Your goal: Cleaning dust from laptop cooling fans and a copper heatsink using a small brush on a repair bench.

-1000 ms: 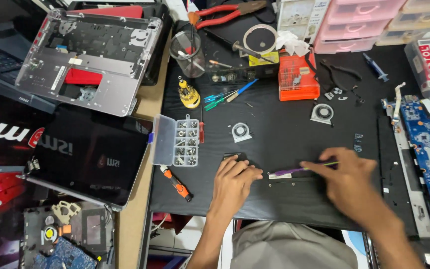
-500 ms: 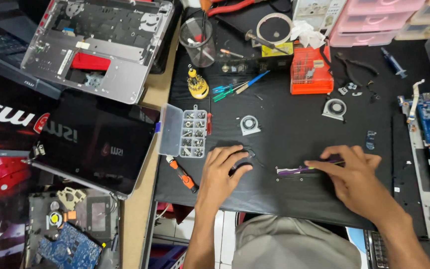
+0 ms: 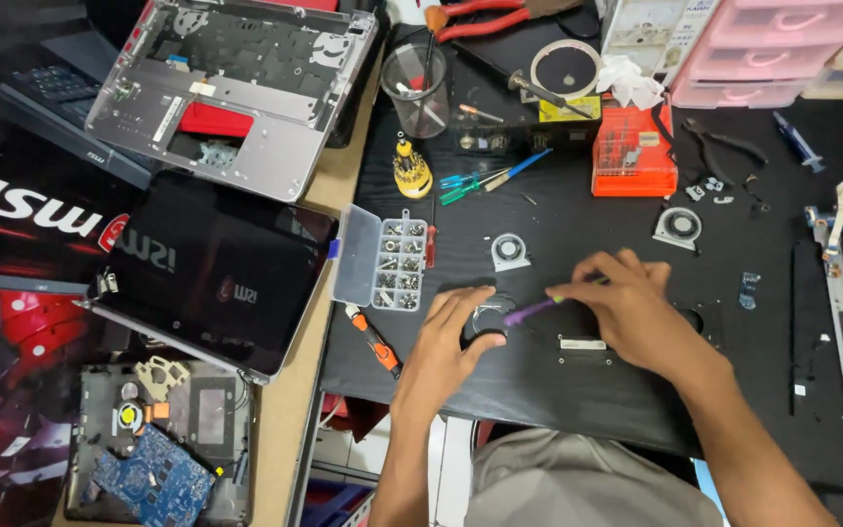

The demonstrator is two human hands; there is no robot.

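My left hand (image 3: 446, 342) rests on the black mat and grips a small round black fan (image 3: 490, 318) between thumb and fingers. My right hand (image 3: 631, 307) holds a thin purple-handled screwdriver (image 3: 531, 310) whose tip points left into the fan. Both hands meet near the middle of the black mat (image 3: 578, 390). A small white label (image 3: 582, 344) lies on the mat just below my right hand.
A clear screw organiser box (image 3: 382, 259) and an orange screwdriver (image 3: 375, 342) lie left of my hands. Two loose fans (image 3: 509, 251), (image 3: 677, 226) sit farther back. An orange parts box (image 3: 633, 151), pliers, a cup of tools and pink drawers stand behind. Opened laptops lie at left.
The purple screwdriver has swung from lying flat along the mat to pointing into the fan. My right hand moved left toward my left hand. The camera has tilted.
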